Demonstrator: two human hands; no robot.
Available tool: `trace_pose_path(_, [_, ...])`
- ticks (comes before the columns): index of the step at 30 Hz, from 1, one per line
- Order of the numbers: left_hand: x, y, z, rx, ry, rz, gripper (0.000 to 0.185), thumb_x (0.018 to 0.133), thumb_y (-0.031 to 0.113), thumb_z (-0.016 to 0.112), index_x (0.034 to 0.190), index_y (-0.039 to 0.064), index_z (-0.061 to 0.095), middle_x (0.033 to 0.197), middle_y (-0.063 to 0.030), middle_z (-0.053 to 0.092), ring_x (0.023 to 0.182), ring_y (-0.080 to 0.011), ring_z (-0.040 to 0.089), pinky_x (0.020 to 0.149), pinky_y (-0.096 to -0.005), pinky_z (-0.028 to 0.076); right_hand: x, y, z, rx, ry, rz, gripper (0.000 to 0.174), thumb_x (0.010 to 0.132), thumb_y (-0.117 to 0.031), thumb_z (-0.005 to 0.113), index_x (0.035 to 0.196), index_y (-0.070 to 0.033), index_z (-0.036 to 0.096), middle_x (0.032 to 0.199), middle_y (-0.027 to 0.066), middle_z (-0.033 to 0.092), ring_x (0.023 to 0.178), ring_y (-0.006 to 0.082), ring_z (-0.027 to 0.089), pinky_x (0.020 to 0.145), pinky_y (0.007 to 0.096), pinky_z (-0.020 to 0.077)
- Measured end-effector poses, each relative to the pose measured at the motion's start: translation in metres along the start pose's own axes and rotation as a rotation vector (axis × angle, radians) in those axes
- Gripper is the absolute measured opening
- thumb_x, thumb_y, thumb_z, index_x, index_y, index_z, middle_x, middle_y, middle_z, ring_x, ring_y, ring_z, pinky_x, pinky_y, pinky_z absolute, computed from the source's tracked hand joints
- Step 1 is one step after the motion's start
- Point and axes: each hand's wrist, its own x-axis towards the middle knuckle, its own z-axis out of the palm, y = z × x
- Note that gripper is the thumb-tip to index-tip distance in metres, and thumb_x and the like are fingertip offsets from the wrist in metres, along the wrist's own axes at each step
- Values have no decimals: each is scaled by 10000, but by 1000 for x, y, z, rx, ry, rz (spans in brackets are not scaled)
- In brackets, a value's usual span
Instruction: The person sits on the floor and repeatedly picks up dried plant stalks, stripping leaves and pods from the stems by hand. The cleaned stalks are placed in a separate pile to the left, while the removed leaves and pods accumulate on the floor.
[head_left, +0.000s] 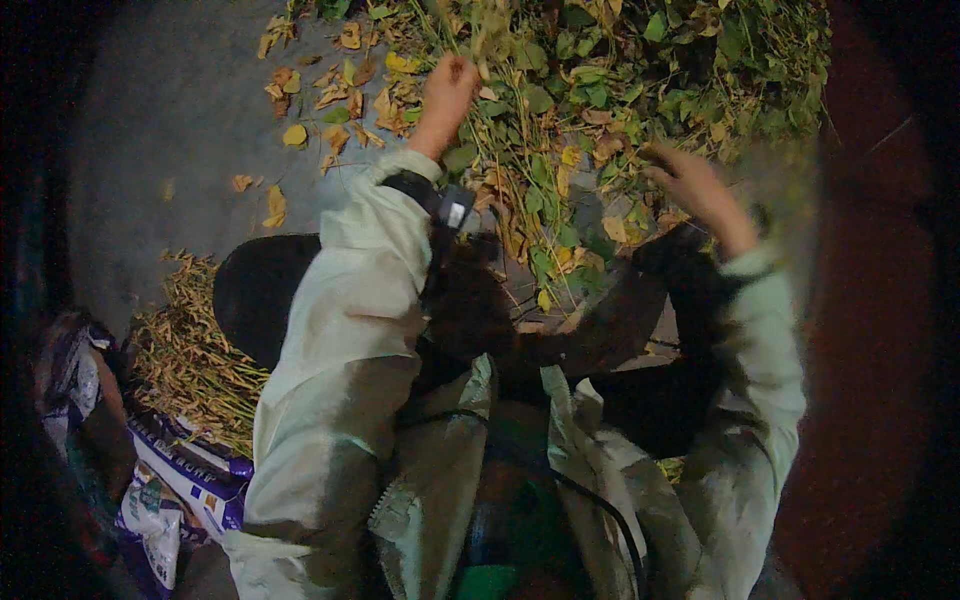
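Observation:
My left hand (450, 94) is over the left part of a large heap of leafy bean plants (600, 97); its fingers are curled together at some stems, and whether it grips them I cannot tell. Blurred, my right hand (694, 184) hovers by the lower right of the heap, its fingers stretched to the left; what lies under its fingertips is unclear. Long stems with green and yellow leaves trail between the two hands towards my legs. A dark band with a small device (454, 210) circles my left wrist.
Loose dry leaves (337, 139) lie on the grey floor left of the heap. A bundle of dried, podded stalks (202, 345) rests at my left on a printed purple and white sack (187, 480). My dark shoe or knee (262, 292) is beside it. Reddish-brown ground (870, 300) runs along the right.

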Motion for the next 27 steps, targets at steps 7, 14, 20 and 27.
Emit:
trace_pose_path(7, [24,109,-39,-712,-420,-291,124,898,168,479,915,51,442,799,-52,512,644,-98,463,578,-230,414,57,-85,23,523,302,-179,305,862,-235,506,1084,-29,540,988,136,604,875,255,588,760,351,456])
trace_pose_path(14, [-17,163,-36,-773,-705,-354,163,885,199,505,1000,86,482,773,20,507,577,-35,459,425,-132,362,36,-122,-27,1329,361,-210,320,907,-264,456,1154,-60,477,1028,53,556,803,124,537,709,276,452])
trace_pose_path(20, [-44,186,-49,-738,-765,-345,106,896,163,482,932,83,423,779,-6,482,628,-65,430,524,-195,370,20,-144,-35,1317,398,-249,263,870,-234,520,1042,-35,505,875,11,551,715,90,504,614,233,406])
trace_pose_path(27, [-53,197,-72,-862,-824,-344,102,901,166,469,942,90,415,765,-11,448,546,-35,324,429,-155,245,-1,-138,-48,1075,1022,-79,267,850,-232,549,967,6,530,798,26,565,734,111,516,690,258,422])
